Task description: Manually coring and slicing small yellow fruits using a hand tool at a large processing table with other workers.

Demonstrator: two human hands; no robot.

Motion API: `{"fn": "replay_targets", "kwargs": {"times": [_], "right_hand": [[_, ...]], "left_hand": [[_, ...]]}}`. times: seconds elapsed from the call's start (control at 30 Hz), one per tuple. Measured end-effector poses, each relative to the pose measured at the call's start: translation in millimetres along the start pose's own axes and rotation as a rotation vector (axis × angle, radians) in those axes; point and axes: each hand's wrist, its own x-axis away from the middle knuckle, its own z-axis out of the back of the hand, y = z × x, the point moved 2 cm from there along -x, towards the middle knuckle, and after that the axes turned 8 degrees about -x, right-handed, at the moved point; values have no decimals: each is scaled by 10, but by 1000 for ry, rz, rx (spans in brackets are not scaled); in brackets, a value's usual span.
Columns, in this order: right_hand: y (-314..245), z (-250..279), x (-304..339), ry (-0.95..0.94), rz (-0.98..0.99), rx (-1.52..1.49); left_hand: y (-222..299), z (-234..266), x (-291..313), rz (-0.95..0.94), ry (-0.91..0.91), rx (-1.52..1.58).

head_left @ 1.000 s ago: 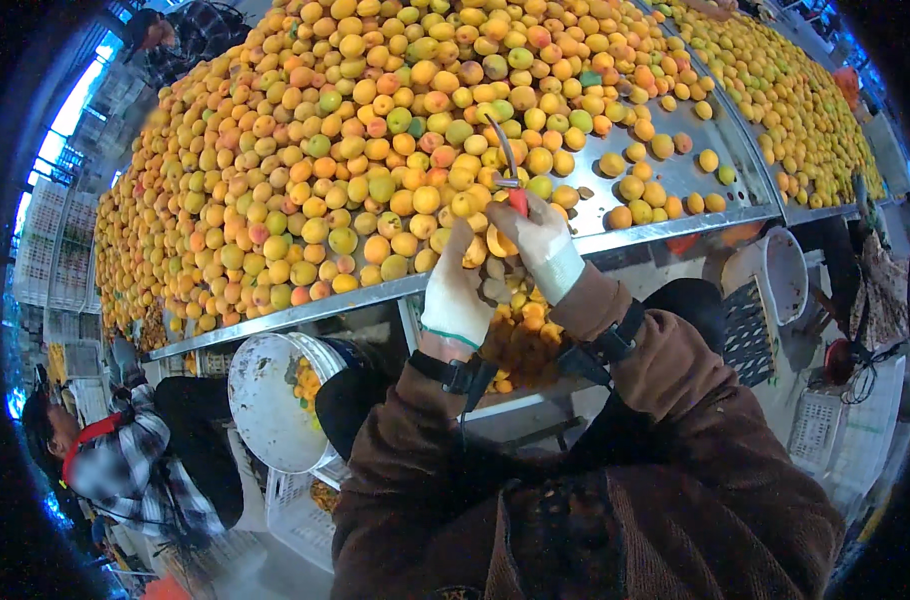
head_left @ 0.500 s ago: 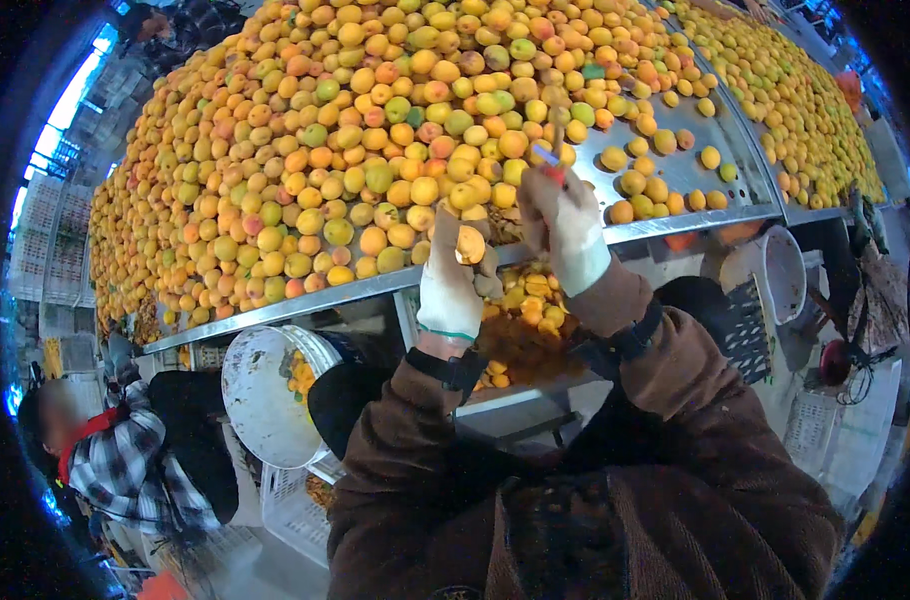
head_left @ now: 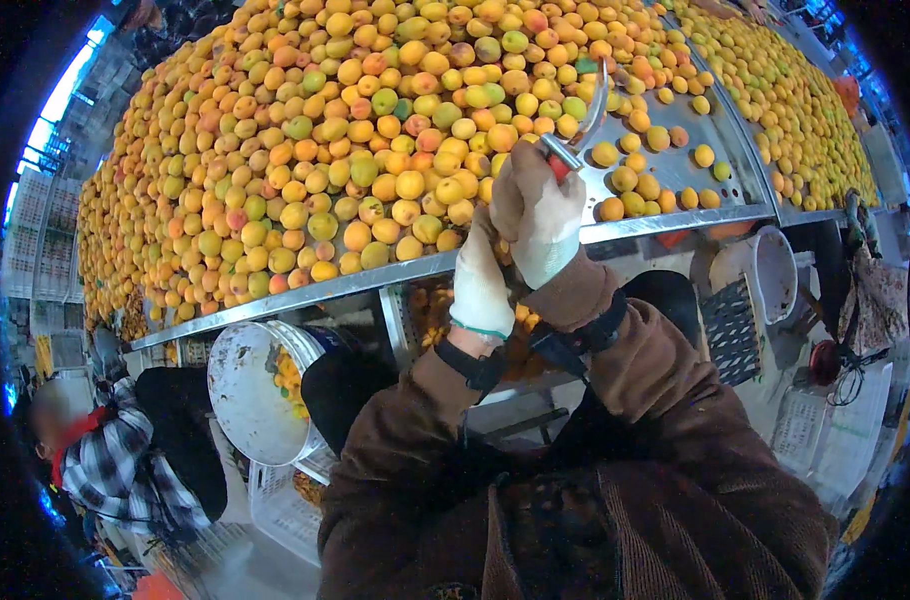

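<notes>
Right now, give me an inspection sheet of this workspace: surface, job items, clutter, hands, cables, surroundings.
Surface: metal table, partly bare toward the right.
Job items: yellow-orange fruit heaped across it; curved-bladed tool, red-handled.
Clutter: stained white bucket with orange pieces; white crate nearby.
Hands: both gloved; right hand grips the tool; left hand close beside it, its hold hidden.
Cables: dark cord-like loops at right, kind unclear.
Surroundings: co-worker in checked shirt at left.

left hand (head_left: 482,283) now against right hand (head_left: 542,212), curved knife (head_left: 597,115) swung rightward
</notes>
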Motion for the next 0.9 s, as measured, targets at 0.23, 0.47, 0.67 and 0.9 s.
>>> {"fn": "replay_targets", "kwargs": {"times": [0.23,0.47,0.67,0.9], "right_hand": [[262,-152,99,-47,267,269],[325,-81,-250,83,280,210],[-154,753,-834,-62,167,616],[8,979,-491,-442,51,1704]], "left_hand": [[-278,316,-383,266,-160,365],[47,214,-442,244,-25,404],[97,415,-572,64,188,107],[184,555,-519,-107,13,-300]]}}
